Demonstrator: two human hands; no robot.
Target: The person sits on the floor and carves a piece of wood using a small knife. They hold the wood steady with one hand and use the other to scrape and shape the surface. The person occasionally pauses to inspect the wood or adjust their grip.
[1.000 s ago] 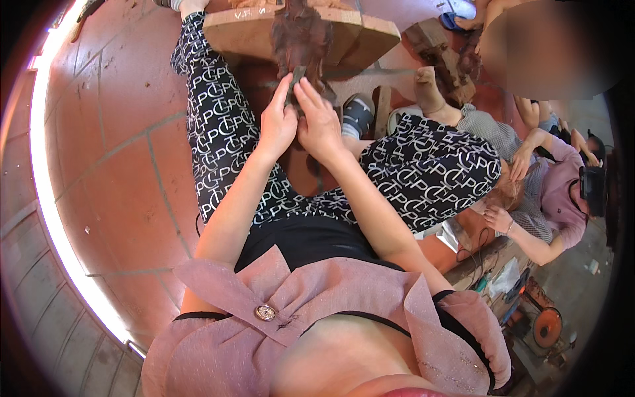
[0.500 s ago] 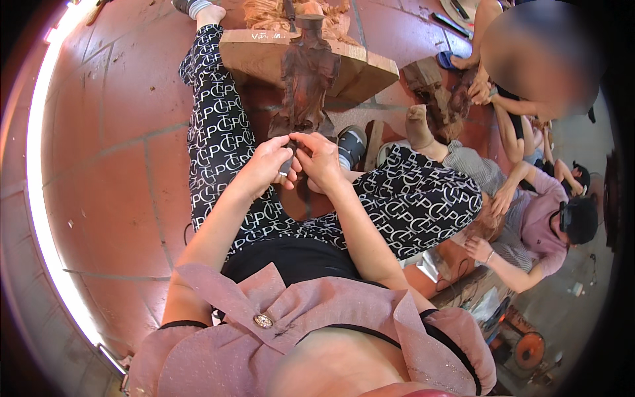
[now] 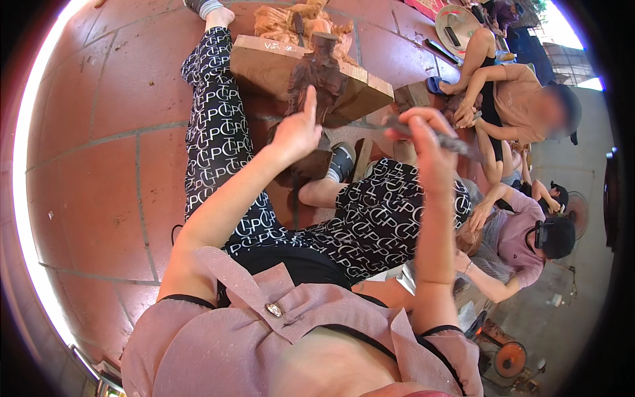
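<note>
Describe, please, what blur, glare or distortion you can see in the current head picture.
Head view: the right hand and the dark rod-like tool in it are smeared, probably by motion, while the carved wooden figure looks clearer; head view, left side: a curved white strip of glare; head view, toward the rim: seams between the floor tiles bend, corners go black.

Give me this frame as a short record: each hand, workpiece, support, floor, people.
left hand: index finger extended, overlapping the figure in view; contact unclear
right hand: raised, blurred, fingers around a slim dark rod-shaped tool
workpiece: dark brown carved wooden figure, on the wearer's side of the block
support: thick light-brown wooden block; whether it touches the figure is unclear
floor: reddish tiled floor
people: at right, a person in a tan shirt and a person in a pink shirt
</note>
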